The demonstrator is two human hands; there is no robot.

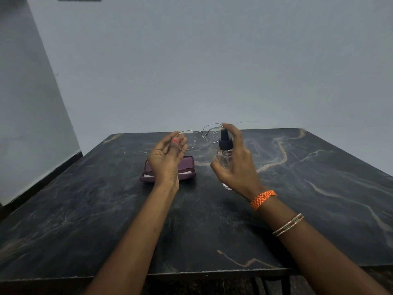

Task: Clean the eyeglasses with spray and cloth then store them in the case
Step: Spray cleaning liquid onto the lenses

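Note:
Thin metal-framed eyeglasses [204, 135] are held up above the table, gripped at their left lens by my left hand [165, 158]. My right hand [236, 165] holds a small clear spray bottle [225, 154] with a black pump top, forefinger on the nozzle, right beside the right lens. Droplets show on that lens. A purple glasses case [187, 167] lies open on the table behind my left hand, with a pale cloth [148, 177] inside it, partly hidden by my wrist.
The dark marble-patterned table [106, 209] stands against a plain grey wall [191, 60]. Its front edge runs across the bottom of the view. An orange thread band and a beaded bangle sit on my right wrist.

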